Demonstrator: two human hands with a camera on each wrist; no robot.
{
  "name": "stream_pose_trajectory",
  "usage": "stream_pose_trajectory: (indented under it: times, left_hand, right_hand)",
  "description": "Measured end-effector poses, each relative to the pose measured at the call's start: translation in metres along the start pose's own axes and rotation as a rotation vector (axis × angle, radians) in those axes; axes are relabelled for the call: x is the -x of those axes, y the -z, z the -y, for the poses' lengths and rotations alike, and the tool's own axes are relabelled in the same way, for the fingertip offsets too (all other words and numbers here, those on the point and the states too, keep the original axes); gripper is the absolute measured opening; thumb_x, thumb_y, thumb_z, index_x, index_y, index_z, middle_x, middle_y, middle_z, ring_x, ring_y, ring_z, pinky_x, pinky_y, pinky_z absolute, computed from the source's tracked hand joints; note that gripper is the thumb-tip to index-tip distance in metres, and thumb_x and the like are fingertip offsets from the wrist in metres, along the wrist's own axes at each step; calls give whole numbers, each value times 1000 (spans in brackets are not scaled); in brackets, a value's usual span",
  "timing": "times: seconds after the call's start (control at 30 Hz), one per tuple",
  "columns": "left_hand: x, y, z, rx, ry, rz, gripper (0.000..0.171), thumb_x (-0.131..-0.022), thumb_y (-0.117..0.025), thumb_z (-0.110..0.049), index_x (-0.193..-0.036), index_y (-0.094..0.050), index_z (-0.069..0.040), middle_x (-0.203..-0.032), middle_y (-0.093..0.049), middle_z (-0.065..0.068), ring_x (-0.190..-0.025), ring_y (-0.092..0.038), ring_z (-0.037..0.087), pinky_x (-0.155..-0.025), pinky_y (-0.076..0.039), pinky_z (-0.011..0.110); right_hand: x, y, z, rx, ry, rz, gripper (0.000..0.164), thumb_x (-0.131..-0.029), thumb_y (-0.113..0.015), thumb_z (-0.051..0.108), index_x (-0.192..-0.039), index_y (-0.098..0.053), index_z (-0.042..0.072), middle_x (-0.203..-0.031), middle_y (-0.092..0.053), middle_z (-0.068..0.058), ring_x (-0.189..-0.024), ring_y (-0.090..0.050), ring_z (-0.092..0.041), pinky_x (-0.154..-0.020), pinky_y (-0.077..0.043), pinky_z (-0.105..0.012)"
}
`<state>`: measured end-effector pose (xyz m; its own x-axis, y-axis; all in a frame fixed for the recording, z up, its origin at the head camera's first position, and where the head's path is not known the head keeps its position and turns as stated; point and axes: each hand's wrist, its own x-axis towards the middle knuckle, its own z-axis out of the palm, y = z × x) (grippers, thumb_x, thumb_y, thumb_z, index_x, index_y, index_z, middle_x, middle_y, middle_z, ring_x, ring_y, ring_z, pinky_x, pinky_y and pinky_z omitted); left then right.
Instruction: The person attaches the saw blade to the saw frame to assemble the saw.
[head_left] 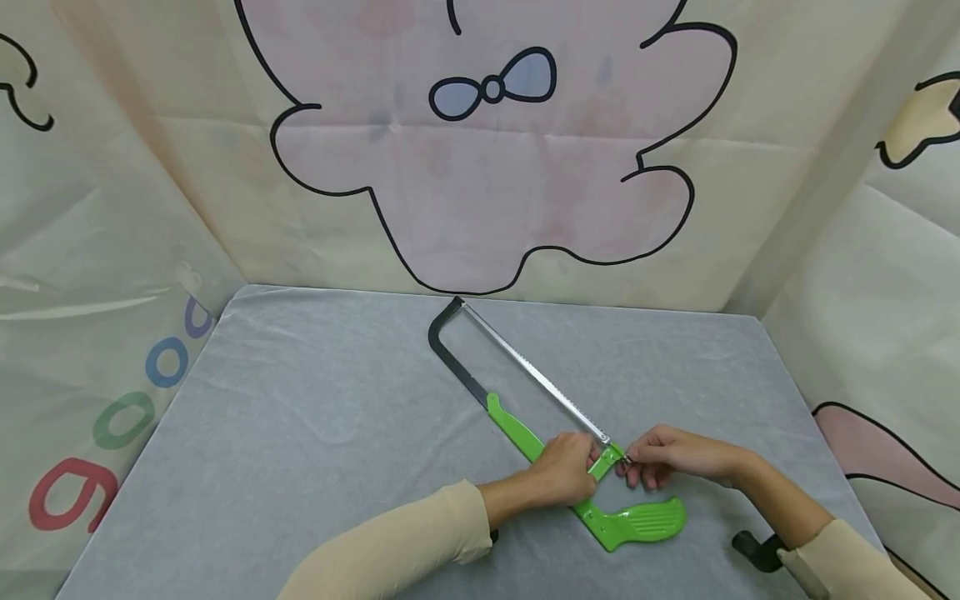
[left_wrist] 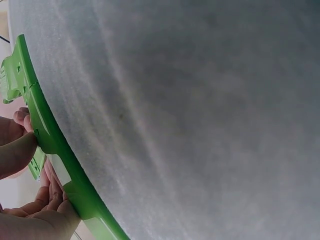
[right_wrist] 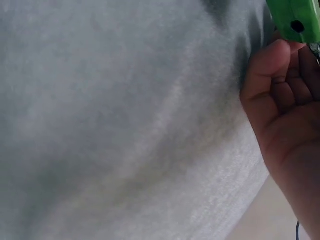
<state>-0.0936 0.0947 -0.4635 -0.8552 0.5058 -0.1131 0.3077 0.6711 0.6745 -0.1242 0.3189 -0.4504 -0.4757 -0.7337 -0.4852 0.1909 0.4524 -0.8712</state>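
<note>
A hacksaw lies across the grey cloth, its green handle point(head_left: 648, 521) toward the person and its black bow point(head_left: 442, 342) pointing to the far side. The silver toothed blade point(head_left: 536, 375) stretches between the bow and a green bracket point(head_left: 609, 458). My left hand point(head_left: 566, 471) grips the saw's green frame point(left_wrist: 47, 120) beside that bracket, fingers curled around it. At the bracket's outer end, my right hand point(head_left: 678, 454) pinches a small metal wing nut point(head_left: 626, 459) with thumb and fingertips. In the right wrist view the bracket's end point(right_wrist: 296, 20) hides much of the nut.
Grey cloth point(head_left: 315, 417) covers the table under the saw. Light curtains with cartoon drawings point(head_left: 487, 167) stand behind and on both sides. A black strap piece point(head_left: 757, 552) sits by the right sleeve.
</note>
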Motion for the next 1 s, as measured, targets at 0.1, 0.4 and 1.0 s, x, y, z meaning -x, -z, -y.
stream_pose_trajectory:
  times: [0.1, 0.4, 1.0]
  left_hand:
    - [0, 0, 0, 0, 1, 2, 23, -61, -69, 0, -77, -60, -14, -63, -47, -11, -59, -45, 4, -53, -35, 16]
    - [0, 0, 1, -11, 1, 8, 24, -61, -69, 0, -79, -61, -13, -64, -47, -11, -60, -45, 3, -54, -35, 15]
    - [2, 2, -1, -16, -10, -5, 23, -60, -68, 2, -76, -60, -13, -61, -46, -11, -57, -44, 3, -52, -34, 15]
  right_hand:
    - [0, 0, -2, -54, 1, 14, 37, -100, -35, 17, -108, -59, -9, -91, -61, -29, -73, -58, -12, -60, -48, -25]
    - [1, -1, -4, -114, 4, 28, 38, -99, -35, 15, -106, -56, -15, -93, -62, -26, -68, -54, -11, -60, -48, -23]
    - [-2, -5, 11, 152, -29, -111, 33, -98, -42, 21, -90, -62, -3, -75, -56, -22, -58, -46, -13, -51, -43, -28]
